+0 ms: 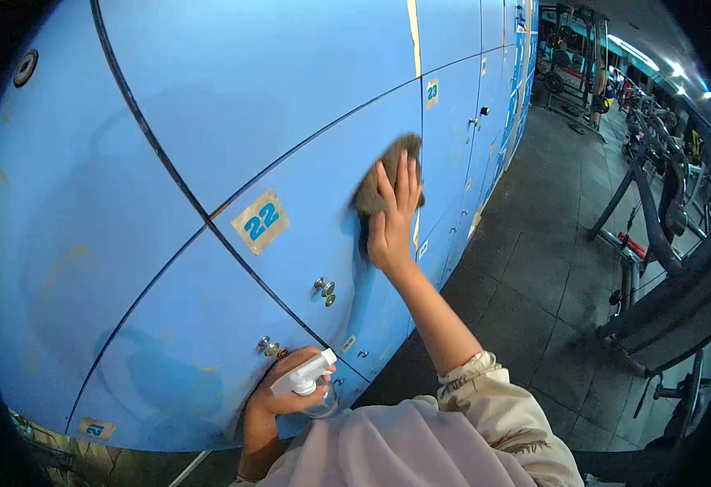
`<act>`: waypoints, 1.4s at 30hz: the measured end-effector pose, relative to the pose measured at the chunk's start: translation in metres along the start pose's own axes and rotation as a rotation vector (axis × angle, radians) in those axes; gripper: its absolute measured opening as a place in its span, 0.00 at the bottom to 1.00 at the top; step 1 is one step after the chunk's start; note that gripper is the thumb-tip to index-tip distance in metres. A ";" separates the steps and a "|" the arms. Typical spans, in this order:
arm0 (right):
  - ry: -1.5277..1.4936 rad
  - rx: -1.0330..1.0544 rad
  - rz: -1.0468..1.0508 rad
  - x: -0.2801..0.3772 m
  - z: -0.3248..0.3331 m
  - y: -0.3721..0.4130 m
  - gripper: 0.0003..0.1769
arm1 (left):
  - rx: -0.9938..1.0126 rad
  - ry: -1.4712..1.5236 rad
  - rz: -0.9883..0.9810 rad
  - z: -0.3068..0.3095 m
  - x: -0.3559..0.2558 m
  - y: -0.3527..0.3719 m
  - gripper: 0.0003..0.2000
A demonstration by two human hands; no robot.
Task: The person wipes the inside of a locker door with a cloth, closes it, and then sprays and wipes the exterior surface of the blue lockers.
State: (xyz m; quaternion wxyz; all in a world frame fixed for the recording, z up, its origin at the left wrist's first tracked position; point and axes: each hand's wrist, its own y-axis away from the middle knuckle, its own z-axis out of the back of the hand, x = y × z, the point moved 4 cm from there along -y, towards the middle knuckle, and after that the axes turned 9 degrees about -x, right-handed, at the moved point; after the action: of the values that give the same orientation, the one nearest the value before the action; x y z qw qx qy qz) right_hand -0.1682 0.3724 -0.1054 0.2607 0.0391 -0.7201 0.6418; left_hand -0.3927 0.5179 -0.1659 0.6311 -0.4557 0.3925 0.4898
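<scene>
Flat against the blue locker door marked 22 [315,195], near its right edge, lies a grey-brown cloth [384,174]. My right hand [396,211] presses on it with the fingers stretched, the palm partly over the cloth. Lower down, beside a metal knob [268,346], my left hand [290,390] is wrapped round a clear spray bottle [323,399] with a white trigger head [306,373]. The bottle's lower part is near my clothing. A number label [260,221] is on the door, left of the cloth.
More blue lockers, one labelled 23 [432,93], run away to the upper right, with small knobs [324,286] and locks sticking out. Dark floor tiles [526,268] lie to the right. Gym machines [656,203] stand at the far right, and a weight rack [574,61] stands behind.
</scene>
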 end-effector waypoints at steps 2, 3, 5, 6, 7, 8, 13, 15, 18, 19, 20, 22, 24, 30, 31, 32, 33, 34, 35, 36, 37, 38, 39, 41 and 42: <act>0.007 0.022 -0.069 -0.015 0.006 0.030 0.30 | 0.000 -0.024 -0.014 0.000 -0.003 -0.001 0.17; 0.020 0.050 -0.106 -0.022 0.010 0.046 0.30 | 0.004 -0.060 -0.017 0.000 -0.006 -0.001 0.17; 0.041 0.108 -0.178 -0.034 0.014 0.079 0.31 | 0.002 -0.088 -0.017 0.000 -0.006 -0.001 0.17; 0.064 0.140 -0.204 -0.043 0.016 0.100 0.32 | -0.005 -0.080 -0.014 -0.001 -0.003 -0.001 0.17; 0.087 0.171 -0.228 -0.053 0.017 0.123 0.32 | -0.014 -0.072 -0.013 0.000 -0.001 0.000 0.17; 0.108 0.203 -0.250 -0.060 0.018 0.141 0.33 | -0.012 -0.072 -0.005 0.000 -0.001 -0.001 0.17; 0.110 0.227 -0.268 -0.062 0.019 0.165 0.36 | -0.035 -0.054 0.032 0.000 0.000 0.002 0.16; 0.093 0.174 -0.200 -0.056 0.014 0.143 0.37 | -0.024 -0.020 0.059 0.001 -0.002 0.002 0.16; 0.066 0.079 -0.041 -0.035 0.006 0.073 0.37 | -0.027 -0.020 0.038 -0.001 -0.002 0.002 0.16; 0.066 0.055 0.002 -0.024 0.003 0.040 0.38 | -0.033 -0.030 0.021 -0.001 -0.002 0.002 0.16; 0.070 0.039 0.001 -0.015 0.001 0.008 0.38 | -0.035 -0.018 0.012 -0.001 -0.003 0.002 0.17; 0.063 0.001 0.041 0.003 -0.004 -0.051 0.39 | -0.038 0.005 -0.006 -0.002 -0.007 0.001 0.17; 0.062 -0.016 0.037 0.012 -0.007 -0.091 0.39 | -0.013 -0.066 -0.036 -0.001 -0.009 0.000 0.18; 0.055 0.010 0.038 -0.015 -0.003 -0.064 0.39 | -0.008 0.017 -0.022 0.000 -0.002 0.000 0.17; 0.057 0.015 0.019 -0.022 -0.001 -0.052 0.39 | -0.012 0.031 -0.002 -0.001 -0.002 -0.001 0.17; 0.061 0.019 -0.001 -0.029 0.001 -0.039 0.39 | -0.011 -0.005 -0.013 -0.001 -0.005 -0.002 0.17; 0.061 0.023 -0.041 -0.039 0.003 -0.024 0.39 | -0.008 -0.038 -0.022 -0.001 -0.009 -0.002 0.17; 0.062 0.026 -0.082 -0.047 0.005 -0.008 0.39 | -0.005 -0.072 -0.032 -0.001 -0.011 -0.003 0.17; 0.061 0.029 -0.121 -0.056 0.007 0.010 0.39 | 0.003 -0.080 -0.038 -0.001 -0.009 -0.003 0.17; 0.072 0.045 -0.162 -0.062 0.010 0.028 0.39 | 0.009 -0.088 -0.043 0.000 -0.006 -0.003 0.17; 0.081 0.062 -0.203 -0.068 0.013 0.046 0.38 | 0.013 -0.097 -0.049 0.000 -0.005 -0.002 0.16; 0.090 0.079 -0.242 -0.075 0.016 0.067 0.38 | 0.010 -0.093 -0.025 0.000 -0.004 -0.002 0.16; 0.081 0.076 -0.280 -0.084 0.018 0.090 0.38 | 0.007 -0.089 -0.001 0.000 -0.003 0.000 0.16; 0.088 0.086 -0.376 -0.101 0.020 0.142 0.38 | 0.003 -0.072 0.007 0.000 -0.003 0.000 0.16; 0.102 0.102 -0.436 -0.107 0.022 0.168 0.38 | 0.002 -0.057 -0.007 -0.001 -0.002 0.000 0.15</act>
State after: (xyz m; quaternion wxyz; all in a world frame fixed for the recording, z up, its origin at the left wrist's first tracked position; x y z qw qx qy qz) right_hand -0.1485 0.3511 -0.3041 0.4270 0.1743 -0.6470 0.6072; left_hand -0.3928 0.5168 -0.1640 0.6442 -0.4425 0.3730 0.5001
